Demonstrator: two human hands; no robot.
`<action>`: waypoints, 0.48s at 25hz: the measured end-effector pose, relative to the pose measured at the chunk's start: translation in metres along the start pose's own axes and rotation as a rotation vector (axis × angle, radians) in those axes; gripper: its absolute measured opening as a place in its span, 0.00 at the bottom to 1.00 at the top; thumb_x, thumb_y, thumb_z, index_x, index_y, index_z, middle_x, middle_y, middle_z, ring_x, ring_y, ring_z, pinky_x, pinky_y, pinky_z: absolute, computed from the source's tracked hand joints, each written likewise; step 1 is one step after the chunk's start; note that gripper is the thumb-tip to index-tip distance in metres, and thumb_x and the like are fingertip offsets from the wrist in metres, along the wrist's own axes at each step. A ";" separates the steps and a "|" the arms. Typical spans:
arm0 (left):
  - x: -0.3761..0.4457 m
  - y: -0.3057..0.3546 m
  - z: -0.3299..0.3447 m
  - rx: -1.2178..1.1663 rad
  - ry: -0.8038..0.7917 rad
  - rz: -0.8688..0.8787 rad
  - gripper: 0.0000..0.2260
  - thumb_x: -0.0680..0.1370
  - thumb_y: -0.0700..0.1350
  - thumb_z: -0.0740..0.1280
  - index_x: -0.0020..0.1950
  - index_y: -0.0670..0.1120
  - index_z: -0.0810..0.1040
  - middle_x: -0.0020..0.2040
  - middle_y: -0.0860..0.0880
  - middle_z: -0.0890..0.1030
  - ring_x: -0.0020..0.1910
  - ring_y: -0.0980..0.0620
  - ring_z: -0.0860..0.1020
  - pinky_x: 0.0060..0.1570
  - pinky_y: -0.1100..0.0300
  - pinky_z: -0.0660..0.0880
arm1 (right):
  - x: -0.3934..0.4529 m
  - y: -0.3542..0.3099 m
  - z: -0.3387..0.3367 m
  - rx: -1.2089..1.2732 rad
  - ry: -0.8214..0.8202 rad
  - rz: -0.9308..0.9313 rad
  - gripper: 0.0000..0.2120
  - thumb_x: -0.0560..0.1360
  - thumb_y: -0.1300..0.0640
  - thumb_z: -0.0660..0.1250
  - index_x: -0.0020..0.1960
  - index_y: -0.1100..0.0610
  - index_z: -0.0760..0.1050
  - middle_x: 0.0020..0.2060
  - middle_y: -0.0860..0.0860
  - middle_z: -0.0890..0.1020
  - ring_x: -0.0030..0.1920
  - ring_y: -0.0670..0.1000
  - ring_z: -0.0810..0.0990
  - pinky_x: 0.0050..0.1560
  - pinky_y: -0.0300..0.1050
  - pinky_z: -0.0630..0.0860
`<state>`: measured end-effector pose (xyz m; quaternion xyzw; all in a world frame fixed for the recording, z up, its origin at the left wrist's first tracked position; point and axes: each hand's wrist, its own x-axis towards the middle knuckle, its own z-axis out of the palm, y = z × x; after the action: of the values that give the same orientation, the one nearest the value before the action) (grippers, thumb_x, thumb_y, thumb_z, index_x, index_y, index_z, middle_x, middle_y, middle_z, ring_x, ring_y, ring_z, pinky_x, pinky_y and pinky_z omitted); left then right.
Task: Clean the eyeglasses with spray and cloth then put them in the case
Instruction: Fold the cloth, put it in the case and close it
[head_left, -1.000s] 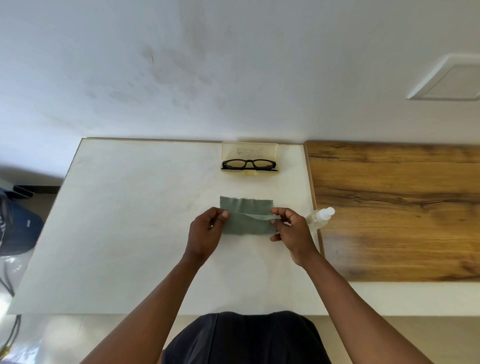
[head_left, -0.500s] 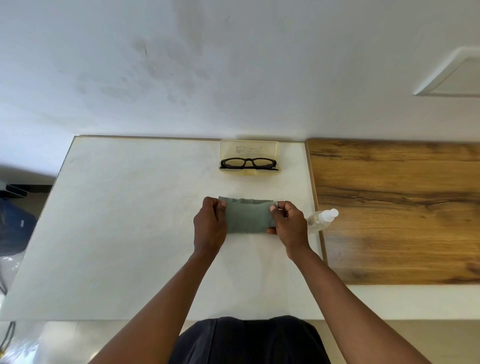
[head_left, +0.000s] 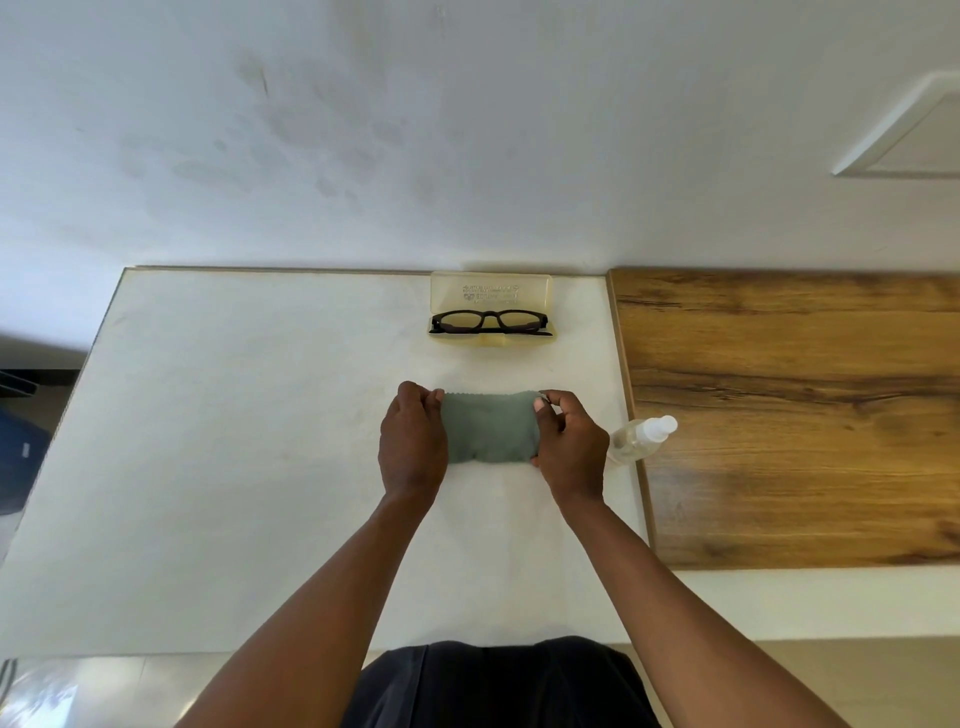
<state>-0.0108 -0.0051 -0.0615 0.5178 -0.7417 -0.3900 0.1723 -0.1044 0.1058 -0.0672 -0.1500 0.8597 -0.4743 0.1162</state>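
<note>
Case (head_left: 491, 291) print too small; cloth (head_left: 491, 434) ends hidden.

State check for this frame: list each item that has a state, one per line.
cloth: folded, on the table, pinched at both ends
eyeglasses: lying in the open case
case: open, lid up
spray bottle: lying on its side, untouched
left hand: pinches the cloth
right hand: pinches the cloth

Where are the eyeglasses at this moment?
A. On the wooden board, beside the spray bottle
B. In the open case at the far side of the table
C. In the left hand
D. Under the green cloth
B: the eyeglasses lie in the open case by the wall, while both hands hold the cloth nearer the person.
</note>
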 end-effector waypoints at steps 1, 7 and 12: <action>0.001 0.000 0.001 0.023 -0.006 0.002 0.08 0.81 0.46 0.56 0.44 0.44 0.66 0.43 0.46 0.75 0.41 0.46 0.70 0.37 0.56 0.64 | 0.000 0.000 0.001 -0.044 0.011 -0.010 0.10 0.77 0.58 0.62 0.54 0.61 0.78 0.46 0.57 0.83 0.46 0.56 0.81 0.46 0.44 0.77; 0.008 0.001 0.003 0.164 -0.055 -0.017 0.09 0.80 0.47 0.57 0.46 0.42 0.67 0.46 0.44 0.77 0.41 0.44 0.71 0.37 0.55 0.66 | 0.004 0.004 0.003 -0.138 0.033 -0.005 0.08 0.76 0.60 0.64 0.51 0.62 0.79 0.45 0.57 0.84 0.46 0.56 0.81 0.44 0.40 0.71; 0.009 0.001 0.002 0.196 -0.069 -0.002 0.10 0.80 0.47 0.58 0.47 0.40 0.67 0.47 0.42 0.77 0.42 0.41 0.72 0.37 0.54 0.66 | 0.007 0.003 0.003 -0.170 0.030 0.003 0.06 0.75 0.60 0.65 0.50 0.62 0.78 0.44 0.58 0.84 0.45 0.58 0.81 0.43 0.42 0.73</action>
<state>-0.0165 -0.0120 -0.0637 0.5191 -0.7812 -0.3334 0.0950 -0.1102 0.1025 -0.0721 -0.1509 0.8986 -0.4019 0.0907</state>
